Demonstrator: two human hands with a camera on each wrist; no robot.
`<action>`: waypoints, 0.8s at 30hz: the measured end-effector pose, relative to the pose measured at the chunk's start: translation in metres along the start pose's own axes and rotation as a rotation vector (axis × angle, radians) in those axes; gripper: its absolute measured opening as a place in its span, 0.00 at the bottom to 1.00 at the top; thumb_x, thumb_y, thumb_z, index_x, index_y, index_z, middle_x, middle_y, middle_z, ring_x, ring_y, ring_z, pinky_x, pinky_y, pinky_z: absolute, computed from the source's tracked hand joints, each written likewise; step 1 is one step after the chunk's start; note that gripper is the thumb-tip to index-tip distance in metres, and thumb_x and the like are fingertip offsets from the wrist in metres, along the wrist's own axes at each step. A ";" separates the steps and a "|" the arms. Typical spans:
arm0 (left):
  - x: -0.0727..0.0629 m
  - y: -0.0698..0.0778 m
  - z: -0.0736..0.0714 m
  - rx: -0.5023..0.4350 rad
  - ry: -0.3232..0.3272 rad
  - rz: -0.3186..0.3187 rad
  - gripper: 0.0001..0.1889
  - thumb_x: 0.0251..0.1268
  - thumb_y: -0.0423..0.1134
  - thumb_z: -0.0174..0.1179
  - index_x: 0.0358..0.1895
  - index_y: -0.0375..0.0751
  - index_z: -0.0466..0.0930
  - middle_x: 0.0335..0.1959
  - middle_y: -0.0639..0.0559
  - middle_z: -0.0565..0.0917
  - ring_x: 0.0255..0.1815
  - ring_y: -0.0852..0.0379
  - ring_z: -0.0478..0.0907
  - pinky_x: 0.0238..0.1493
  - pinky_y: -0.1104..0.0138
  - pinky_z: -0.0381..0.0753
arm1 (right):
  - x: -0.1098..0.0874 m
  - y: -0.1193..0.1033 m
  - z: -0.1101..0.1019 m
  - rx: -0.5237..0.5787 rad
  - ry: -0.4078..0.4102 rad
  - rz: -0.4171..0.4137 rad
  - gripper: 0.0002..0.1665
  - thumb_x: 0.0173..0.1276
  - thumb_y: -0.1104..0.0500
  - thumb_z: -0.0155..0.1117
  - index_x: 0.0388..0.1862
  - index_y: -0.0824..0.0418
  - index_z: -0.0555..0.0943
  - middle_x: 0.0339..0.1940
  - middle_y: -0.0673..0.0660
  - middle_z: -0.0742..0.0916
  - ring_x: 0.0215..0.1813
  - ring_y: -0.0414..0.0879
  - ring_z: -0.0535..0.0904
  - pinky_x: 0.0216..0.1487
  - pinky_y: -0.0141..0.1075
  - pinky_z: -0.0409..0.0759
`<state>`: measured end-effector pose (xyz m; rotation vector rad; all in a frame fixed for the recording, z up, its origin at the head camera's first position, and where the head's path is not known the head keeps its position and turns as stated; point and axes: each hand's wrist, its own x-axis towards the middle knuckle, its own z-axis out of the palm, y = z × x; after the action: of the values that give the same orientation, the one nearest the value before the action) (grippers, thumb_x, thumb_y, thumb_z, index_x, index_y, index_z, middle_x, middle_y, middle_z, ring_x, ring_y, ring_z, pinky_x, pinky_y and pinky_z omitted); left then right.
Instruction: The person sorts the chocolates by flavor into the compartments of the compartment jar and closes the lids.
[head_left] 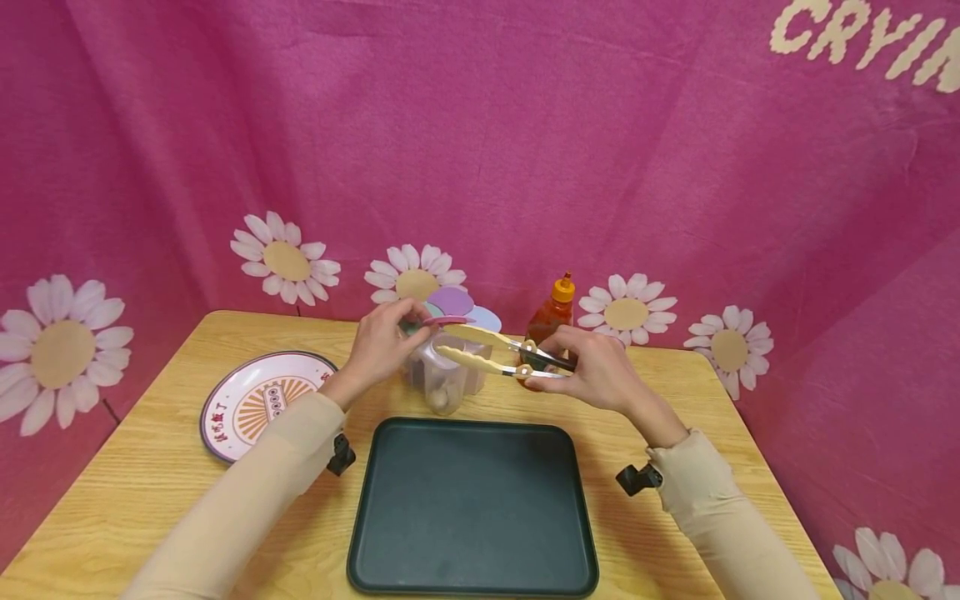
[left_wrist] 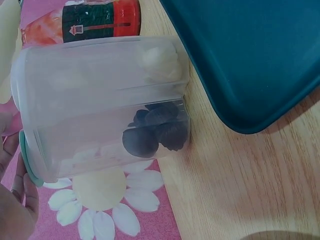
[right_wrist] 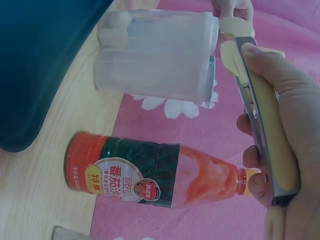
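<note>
A clear container (head_left: 442,379) with several compartments stands behind the tray. Pale lumps (left_wrist: 161,61) lie in one compartment and dark pieces (left_wrist: 155,127) in another. Its purple lid (head_left: 451,301) and blue lid (head_left: 486,319) stand raised; a green lid (left_wrist: 30,157) shows at the left hand's fingers. My left hand (head_left: 387,340) pinches the edge of the pink lid (head_left: 448,320), which is tilted up. In my right hand (head_left: 596,367) are tongs (head_left: 517,358) with cream-coloured tips. The tips are spread apart above the container, with nothing visible between them.
A dark green tray (head_left: 472,508) lies at the front of the wooden table (head_left: 660,500). To the left sits a round printed plate (head_left: 232,417), partly behind the left forearm. A ketchup bottle (right_wrist: 145,172) stands right of the container, near the pink cloth backdrop (head_left: 480,150).
</note>
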<state>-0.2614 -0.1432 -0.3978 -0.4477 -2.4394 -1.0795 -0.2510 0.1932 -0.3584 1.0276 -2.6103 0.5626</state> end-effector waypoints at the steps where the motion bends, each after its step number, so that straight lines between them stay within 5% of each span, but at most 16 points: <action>1: 0.000 0.000 0.000 0.001 -0.001 -0.003 0.07 0.66 0.37 0.72 0.43 0.43 0.85 0.40 0.46 0.89 0.44 0.48 0.84 0.46 0.59 0.78 | -0.001 0.000 0.000 -0.005 0.005 -0.003 0.26 0.52 0.42 0.86 0.44 0.54 0.89 0.31 0.47 0.87 0.27 0.37 0.72 0.27 0.31 0.68; 12: 0.001 0.000 -0.001 0.001 -0.004 -0.010 0.07 0.66 0.36 0.72 0.44 0.43 0.85 0.41 0.45 0.90 0.46 0.47 0.83 0.48 0.56 0.77 | -0.041 0.008 -0.005 -0.004 0.087 -0.049 0.33 0.45 0.41 0.88 0.48 0.53 0.88 0.28 0.47 0.83 0.25 0.32 0.66 0.25 0.29 0.63; 19: 0.001 0.001 -0.002 0.002 -0.003 -0.005 0.07 0.65 0.36 0.72 0.43 0.42 0.85 0.41 0.45 0.91 0.46 0.46 0.83 0.50 0.52 0.76 | -0.077 0.016 -0.006 -0.076 0.116 0.044 0.43 0.39 0.39 0.90 0.54 0.54 0.86 0.31 0.44 0.79 0.26 0.32 0.64 0.26 0.28 0.62; 24: 0.001 0.000 -0.001 0.006 -0.001 0.001 0.07 0.66 0.37 0.72 0.43 0.42 0.85 0.42 0.45 0.91 0.46 0.47 0.83 0.50 0.52 0.76 | -0.103 0.022 -0.004 -0.076 0.156 0.117 0.42 0.38 0.40 0.90 0.53 0.53 0.85 0.33 0.43 0.79 0.26 0.31 0.63 0.26 0.28 0.62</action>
<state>-0.2621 -0.1439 -0.3967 -0.4478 -2.4425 -1.0713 -0.1932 0.2701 -0.4001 0.7794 -2.5445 0.5426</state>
